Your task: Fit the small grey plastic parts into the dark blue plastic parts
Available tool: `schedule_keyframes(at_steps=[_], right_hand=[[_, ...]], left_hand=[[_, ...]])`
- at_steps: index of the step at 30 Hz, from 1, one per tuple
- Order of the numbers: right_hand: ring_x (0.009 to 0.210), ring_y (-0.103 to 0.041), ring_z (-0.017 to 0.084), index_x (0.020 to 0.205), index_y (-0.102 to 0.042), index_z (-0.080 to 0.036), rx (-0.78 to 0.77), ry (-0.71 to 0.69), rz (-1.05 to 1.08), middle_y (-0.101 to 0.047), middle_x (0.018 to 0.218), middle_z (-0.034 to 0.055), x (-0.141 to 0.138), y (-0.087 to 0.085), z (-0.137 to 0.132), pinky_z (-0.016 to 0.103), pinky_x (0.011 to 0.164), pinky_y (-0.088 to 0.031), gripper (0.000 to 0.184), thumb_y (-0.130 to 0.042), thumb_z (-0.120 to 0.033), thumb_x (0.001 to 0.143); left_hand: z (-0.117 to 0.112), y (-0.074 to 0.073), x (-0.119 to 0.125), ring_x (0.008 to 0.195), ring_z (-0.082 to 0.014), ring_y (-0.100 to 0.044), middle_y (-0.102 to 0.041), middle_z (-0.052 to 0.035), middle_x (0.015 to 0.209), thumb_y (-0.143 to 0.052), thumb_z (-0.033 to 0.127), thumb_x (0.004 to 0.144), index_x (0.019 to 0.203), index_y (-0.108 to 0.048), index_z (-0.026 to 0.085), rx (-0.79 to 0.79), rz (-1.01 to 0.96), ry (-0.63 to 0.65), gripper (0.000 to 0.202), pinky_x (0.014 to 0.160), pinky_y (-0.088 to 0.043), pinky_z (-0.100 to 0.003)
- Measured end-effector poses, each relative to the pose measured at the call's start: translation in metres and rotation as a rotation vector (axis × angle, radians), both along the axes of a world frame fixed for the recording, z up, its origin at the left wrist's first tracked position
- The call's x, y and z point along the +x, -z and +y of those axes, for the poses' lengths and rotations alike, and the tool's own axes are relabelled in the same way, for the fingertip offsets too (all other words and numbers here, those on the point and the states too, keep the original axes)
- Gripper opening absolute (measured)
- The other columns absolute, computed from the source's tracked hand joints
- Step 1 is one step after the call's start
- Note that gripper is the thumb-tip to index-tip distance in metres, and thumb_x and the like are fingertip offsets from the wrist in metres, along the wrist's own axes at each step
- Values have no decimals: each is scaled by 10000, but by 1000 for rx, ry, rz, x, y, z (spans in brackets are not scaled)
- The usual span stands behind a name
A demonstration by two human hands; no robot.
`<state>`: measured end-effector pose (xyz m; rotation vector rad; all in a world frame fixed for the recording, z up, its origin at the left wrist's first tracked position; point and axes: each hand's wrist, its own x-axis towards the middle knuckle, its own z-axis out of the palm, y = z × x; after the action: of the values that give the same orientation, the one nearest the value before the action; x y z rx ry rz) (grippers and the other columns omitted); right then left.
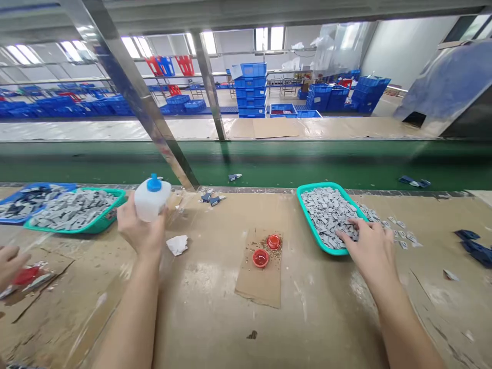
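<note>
My left hand (141, 228) is wrapped round a translucent white plastic bottle (148, 201) with a blue cap, lifted above the table. My right hand (369, 243) reaches over the near right rim of a turquoise basket (300, 206) full of small grey pieces (329, 215). Its thumb and forefinger are apart, with their tips on the pieces; no piece shows held between them. Between my hands, a red dish (260, 258) and a second red dish (273, 242) sit on a cardboard piece (258, 289) strewn with brown crumbs.
Another turquoise basket (98, 224) of grey pieces and a blue basket (57, 185) stand at left. Another person's hand (11, 264) shows at the left edge. Crumpled white paper (177, 245) lies mid-table. Beyond runs a green conveyor belt (269, 164), with a slanted metal post (146, 102) before it.
</note>
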<state>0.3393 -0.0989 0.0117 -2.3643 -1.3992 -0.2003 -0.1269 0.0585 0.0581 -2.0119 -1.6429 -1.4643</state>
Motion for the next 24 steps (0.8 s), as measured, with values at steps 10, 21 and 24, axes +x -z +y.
schedule_keyframes(at_steps=[10,21,24], right_hand=[[820,-582,268,985,-680,-189,-5,44,166,-531,1054,130,2,-8,4,385,733,-430,281,-612,-379,789],[848,-576,284,937,-683,-140,21,-50,154,-639,953,145,5,-3,7,386,753,-422,219,-519,-260,856],[801,-578,267,976,-694,-121,50,-54,156,-646,975,151,4,-3,6,390,755,-432,264,-498,-252,856]], left_hand=[[-24,20,111,1196,-265,-531,-578,-103,1256,-565,107,796,1320,-515,250,41,262,355,545,1033,-420,-421],[-30,34,124,1265,-227,-490,-589,-42,1287,-413,-15,833,1279,-573,355,40,446,454,602,1109,-325,-442],[-30,35,125,1253,-223,-504,-613,-42,1261,-413,-1,849,1256,-595,353,114,509,449,570,1102,-329,-437]])
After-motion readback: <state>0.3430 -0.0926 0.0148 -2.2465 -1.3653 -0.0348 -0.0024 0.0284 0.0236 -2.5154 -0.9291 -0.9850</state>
